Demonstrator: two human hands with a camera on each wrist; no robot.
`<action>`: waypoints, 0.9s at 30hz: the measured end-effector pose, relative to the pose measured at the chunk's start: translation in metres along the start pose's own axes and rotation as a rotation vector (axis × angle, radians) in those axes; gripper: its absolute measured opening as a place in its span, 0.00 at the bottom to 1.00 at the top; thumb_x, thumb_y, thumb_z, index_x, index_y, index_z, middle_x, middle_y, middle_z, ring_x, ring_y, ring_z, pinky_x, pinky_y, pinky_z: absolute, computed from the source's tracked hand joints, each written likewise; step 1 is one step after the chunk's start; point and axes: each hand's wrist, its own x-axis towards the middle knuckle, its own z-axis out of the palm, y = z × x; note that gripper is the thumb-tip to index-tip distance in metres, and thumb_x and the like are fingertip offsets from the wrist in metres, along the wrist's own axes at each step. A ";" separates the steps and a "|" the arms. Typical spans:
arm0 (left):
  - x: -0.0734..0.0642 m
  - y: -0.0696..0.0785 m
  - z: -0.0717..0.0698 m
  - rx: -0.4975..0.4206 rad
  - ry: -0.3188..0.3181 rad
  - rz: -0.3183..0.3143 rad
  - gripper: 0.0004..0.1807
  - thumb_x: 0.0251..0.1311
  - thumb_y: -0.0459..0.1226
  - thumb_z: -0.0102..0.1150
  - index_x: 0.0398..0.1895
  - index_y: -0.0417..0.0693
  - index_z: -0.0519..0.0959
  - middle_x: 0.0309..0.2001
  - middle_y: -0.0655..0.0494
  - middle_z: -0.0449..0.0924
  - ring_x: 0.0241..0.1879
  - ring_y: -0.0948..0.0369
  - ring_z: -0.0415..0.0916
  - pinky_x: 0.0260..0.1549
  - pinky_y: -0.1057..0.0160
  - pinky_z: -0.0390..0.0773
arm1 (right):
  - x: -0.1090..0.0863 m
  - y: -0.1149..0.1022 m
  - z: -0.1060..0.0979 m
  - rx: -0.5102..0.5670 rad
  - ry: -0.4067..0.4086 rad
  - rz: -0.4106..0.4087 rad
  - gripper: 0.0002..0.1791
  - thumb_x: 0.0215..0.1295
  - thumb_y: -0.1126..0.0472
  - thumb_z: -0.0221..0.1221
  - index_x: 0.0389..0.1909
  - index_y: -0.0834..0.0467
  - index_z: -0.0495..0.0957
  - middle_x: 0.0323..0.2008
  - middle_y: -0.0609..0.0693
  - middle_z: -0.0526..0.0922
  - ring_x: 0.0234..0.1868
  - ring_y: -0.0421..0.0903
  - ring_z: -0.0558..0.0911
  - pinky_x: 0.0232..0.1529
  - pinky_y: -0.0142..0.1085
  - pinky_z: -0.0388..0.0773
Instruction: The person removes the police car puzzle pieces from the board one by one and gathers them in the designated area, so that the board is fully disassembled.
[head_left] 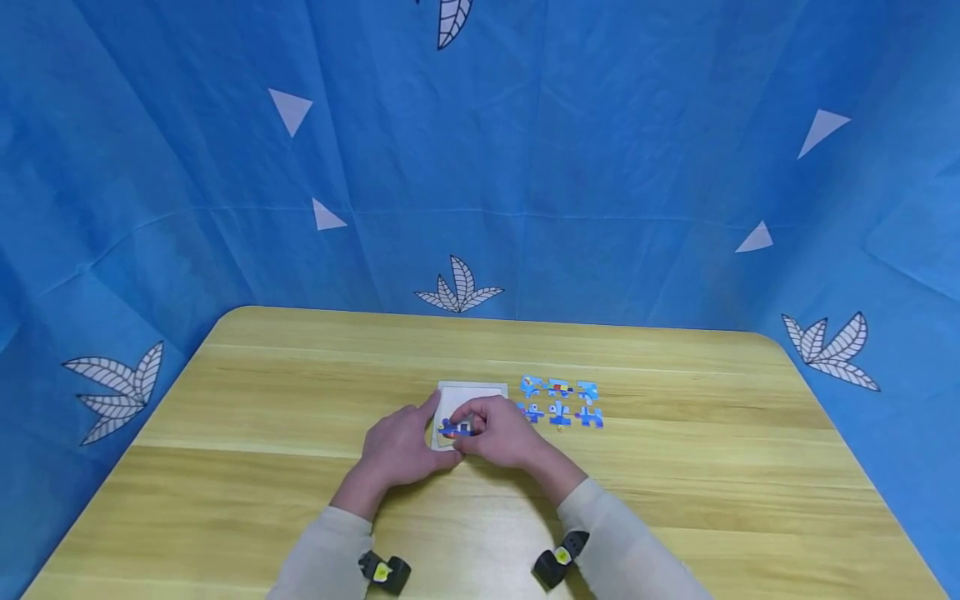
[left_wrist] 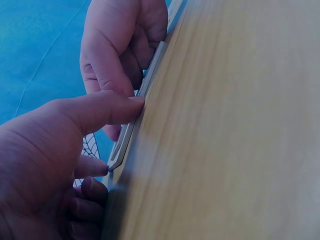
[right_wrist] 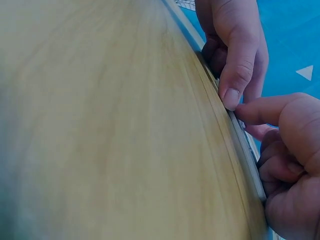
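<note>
A small white puzzle tray (head_left: 474, 392) with a raised rim lies flat on the table. My left hand (head_left: 399, 443) grips its left side, thumb along the near rim, as the left wrist view shows from low down. Over the near left part of the tray, my right hand (head_left: 504, 432) pinches a blue jigsaw piece (head_left: 454, 429) between thumb and forefinger. In the right wrist view the right thumb (right_wrist: 262, 110) is close to the left thumb (right_wrist: 231, 97) at the near rim, and the other right fingers are curled. My right hand partly covers the tray.
Several loose blue jigsaw pieces (head_left: 559, 414) lie in two rows on the wooden table (head_left: 675, 467), right of the tray. A blue cloth (head_left: 600, 150) with leaf and triangle prints hangs behind and beside the table.
</note>
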 end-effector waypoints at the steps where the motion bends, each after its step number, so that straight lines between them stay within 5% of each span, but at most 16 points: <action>1: 0.000 0.000 0.000 -0.002 -0.001 -0.001 0.57 0.46 0.60 0.72 0.77 0.46 0.60 0.47 0.48 0.80 0.37 0.56 0.73 0.34 0.54 0.72 | 0.000 0.000 0.000 -0.001 0.000 -0.004 0.11 0.59 0.63 0.69 0.43 0.53 0.86 0.13 0.43 0.65 0.16 0.39 0.65 0.24 0.33 0.62; 15: 0.001 0.001 0.002 0.010 0.005 -0.007 0.56 0.46 0.59 0.70 0.77 0.47 0.60 0.46 0.47 0.79 0.34 0.56 0.72 0.31 0.56 0.71 | -0.007 -0.001 -0.002 0.100 0.067 -0.030 0.13 0.60 0.60 0.71 0.46 0.56 0.85 0.15 0.42 0.62 0.18 0.39 0.62 0.27 0.33 0.63; 27: 0.000 0.001 0.002 0.025 0.008 -0.014 0.56 0.48 0.62 0.70 0.77 0.45 0.60 0.53 0.43 0.79 0.43 0.52 0.76 0.38 0.51 0.75 | -0.029 0.005 -0.009 0.126 0.179 -0.043 0.13 0.59 0.64 0.71 0.45 0.58 0.85 0.15 0.41 0.59 0.18 0.38 0.59 0.25 0.32 0.62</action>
